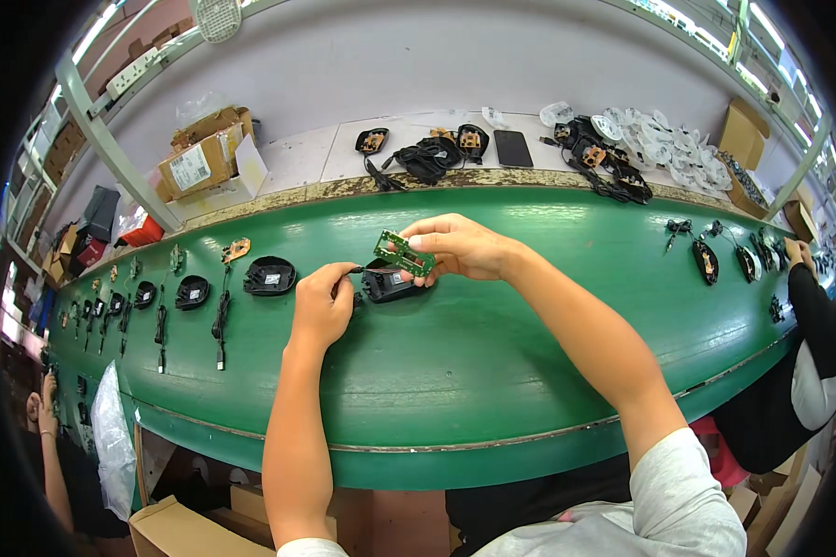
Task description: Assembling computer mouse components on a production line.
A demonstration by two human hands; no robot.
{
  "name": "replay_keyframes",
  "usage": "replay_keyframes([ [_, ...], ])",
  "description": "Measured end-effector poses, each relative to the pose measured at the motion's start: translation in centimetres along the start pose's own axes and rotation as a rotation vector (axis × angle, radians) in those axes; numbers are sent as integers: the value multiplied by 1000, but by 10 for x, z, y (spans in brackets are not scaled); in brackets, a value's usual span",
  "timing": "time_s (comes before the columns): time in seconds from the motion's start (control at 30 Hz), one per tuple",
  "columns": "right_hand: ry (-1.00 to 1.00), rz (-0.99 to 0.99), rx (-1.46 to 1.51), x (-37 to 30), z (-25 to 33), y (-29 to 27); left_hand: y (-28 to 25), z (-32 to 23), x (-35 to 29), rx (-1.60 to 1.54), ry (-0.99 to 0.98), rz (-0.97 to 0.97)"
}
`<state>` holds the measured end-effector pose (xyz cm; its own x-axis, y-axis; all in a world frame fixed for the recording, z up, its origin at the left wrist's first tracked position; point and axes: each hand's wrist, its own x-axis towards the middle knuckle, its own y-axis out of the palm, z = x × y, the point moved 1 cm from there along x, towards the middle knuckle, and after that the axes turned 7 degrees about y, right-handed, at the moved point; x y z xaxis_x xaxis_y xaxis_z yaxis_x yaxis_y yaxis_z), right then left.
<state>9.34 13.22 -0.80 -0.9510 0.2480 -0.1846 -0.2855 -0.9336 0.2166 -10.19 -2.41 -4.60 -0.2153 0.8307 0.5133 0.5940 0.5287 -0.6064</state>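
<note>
While right hand (460, 246) fingers pinch a green circuit board (403, 252) above a black mouse base (387, 284), left hand (322, 302) fingers grip its cable end on the green belt (455, 371).

Your one view comes from a wide fisheye camera on your head, looking steeply down and forward over the green worktop (492, 371). It sits close: your forearms enter from the lower edge. The worktop's straight edges bow toward the rim, and the far wall curves overhead.
</note>
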Motion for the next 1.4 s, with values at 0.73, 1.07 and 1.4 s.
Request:
replay_keyframes([
  [0.73,-360,-350,-630,4,-32,-14,12,3,-1,-47,-93,-30],
  [1.07,-369,-370,-658,4,-37,-26,23,0,9,13,31,-27],
  [1.4,-360,-368,-625,-4,-42,-44,42,0,16,118,174,-31],
])
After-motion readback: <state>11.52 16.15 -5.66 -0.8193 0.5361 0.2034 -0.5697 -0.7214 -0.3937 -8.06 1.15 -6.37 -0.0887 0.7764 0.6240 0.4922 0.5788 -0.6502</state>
